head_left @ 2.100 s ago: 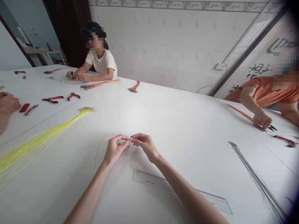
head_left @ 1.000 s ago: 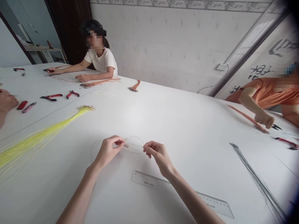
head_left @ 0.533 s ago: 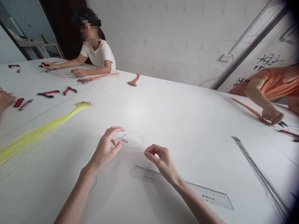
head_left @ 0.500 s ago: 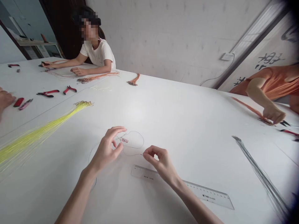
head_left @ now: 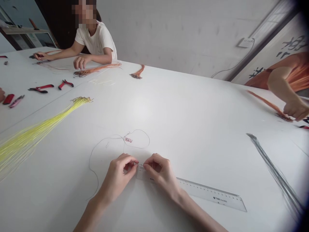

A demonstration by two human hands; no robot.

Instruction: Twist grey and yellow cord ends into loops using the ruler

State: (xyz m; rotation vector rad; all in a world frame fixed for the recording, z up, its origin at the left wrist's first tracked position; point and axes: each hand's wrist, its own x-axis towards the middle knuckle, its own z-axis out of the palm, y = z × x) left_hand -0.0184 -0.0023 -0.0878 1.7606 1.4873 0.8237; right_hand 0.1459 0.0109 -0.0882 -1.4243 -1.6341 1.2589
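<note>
From the head camera, the left hand [head_left: 119, 177] and right hand [head_left: 160, 170] sit close together just above the near end of a clear ruler [head_left: 212, 195], curled inward with only a narrow gap between them. Their fingertips meet on a short stretch of thin wire [head_left: 149, 140], pinching it from both sides. A fine strand like this likely needs a precise fingertip grip, and working at the bare tabletop [head_left: 193, 106] gives it a plain backdrop.

The wire lies mostly on the tabletop just beyond the hands, forming a small, uneven loop with a looser arc that curves left and back toward the left wrist. A small tag [head_left: 128, 140] with red marks sits where the loop closes, just past the hands; its print is too small to read. The wire looks light and springy, holding open curves without lying straight.

Farther left of the hands lies a long yellow wire bundle [head_left: 41, 129], and beyond it are two red-handled pliers [head_left: 65, 84]. Ahead sits a small orange wire bundle [head_left: 137, 73], and to the right lies a dark wire bundle [head_left: 272, 167]. At the far side, a co-worker's hand [head_left: 80, 62] hovers over orange wires, while another co-worker's hand [head_left: 296, 110] rests at the right edge.
</note>
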